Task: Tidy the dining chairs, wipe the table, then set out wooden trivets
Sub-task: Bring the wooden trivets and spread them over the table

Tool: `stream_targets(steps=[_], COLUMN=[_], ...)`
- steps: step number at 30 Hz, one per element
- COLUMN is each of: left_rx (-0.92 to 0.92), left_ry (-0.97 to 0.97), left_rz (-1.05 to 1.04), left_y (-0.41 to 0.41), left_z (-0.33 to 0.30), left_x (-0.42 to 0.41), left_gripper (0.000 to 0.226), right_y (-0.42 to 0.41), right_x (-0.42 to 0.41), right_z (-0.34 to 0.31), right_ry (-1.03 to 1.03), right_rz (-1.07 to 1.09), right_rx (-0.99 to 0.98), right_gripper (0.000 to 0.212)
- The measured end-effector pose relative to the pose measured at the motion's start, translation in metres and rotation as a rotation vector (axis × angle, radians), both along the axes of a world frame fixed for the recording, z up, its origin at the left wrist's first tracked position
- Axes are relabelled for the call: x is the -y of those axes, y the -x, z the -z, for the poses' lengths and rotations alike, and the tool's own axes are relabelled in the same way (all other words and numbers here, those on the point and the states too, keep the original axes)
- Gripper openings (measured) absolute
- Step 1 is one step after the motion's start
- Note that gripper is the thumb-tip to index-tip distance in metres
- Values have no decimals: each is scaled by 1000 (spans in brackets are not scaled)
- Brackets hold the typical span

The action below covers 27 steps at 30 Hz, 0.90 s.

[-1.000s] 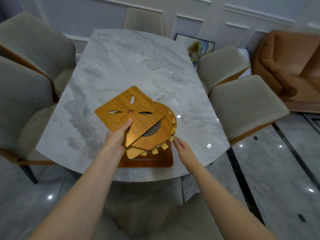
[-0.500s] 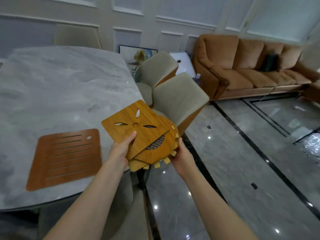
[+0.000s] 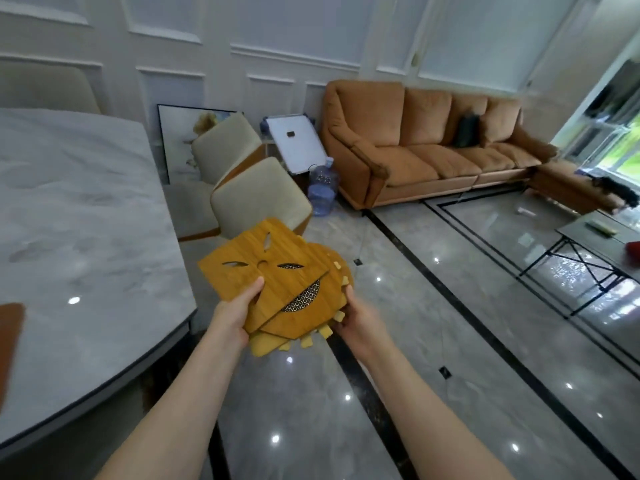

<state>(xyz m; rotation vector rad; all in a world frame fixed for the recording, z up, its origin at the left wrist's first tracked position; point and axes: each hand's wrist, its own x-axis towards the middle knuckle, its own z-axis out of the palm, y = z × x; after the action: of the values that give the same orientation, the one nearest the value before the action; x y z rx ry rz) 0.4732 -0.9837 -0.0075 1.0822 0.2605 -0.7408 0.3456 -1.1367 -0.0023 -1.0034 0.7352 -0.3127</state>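
The stack of wooden trivets (image 3: 277, 292), gripped between the left hand (image 3: 232, 318) and the right hand (image 3: 360, 322), is travelling away from the marble worktop (image 3: 86, 244) and out over the floor, while the dark slatted trivet (image 3: 8, 336), left lying on the worktop, is sliding toward the left edge of view.

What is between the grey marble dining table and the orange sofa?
In the head view, two beige upholstered chairs stand beside the grey marble dining table; farther toward the orange sofa stand a white board and a blue water jug.
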Motion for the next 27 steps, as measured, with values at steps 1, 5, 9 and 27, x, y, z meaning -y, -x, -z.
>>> stream_targets(steps=[1, 5, 9, 27], left_rx=[-4, -25, -31, -32], left_ry=[0, 0, 37, 93], left_rz=[-3, -1, 3, -170], left_y=[-4, -27, -69, -274], left_z=[1, 3, 4, -36], left_x=[11, 65, 118, 292], left_gripper=[65, 62, 67, 65], right_y=[-3, -23, -69, -306], right_x=[10, 60, 115, 316], right_z=[-1, -1, -3, -30], right_ry=[-2, -13, 15, 50], right_rz=[4, 38, 32, -98], right_rx=[7, 17, 15, 79], right_gripper=[33, 32, 27, 30])
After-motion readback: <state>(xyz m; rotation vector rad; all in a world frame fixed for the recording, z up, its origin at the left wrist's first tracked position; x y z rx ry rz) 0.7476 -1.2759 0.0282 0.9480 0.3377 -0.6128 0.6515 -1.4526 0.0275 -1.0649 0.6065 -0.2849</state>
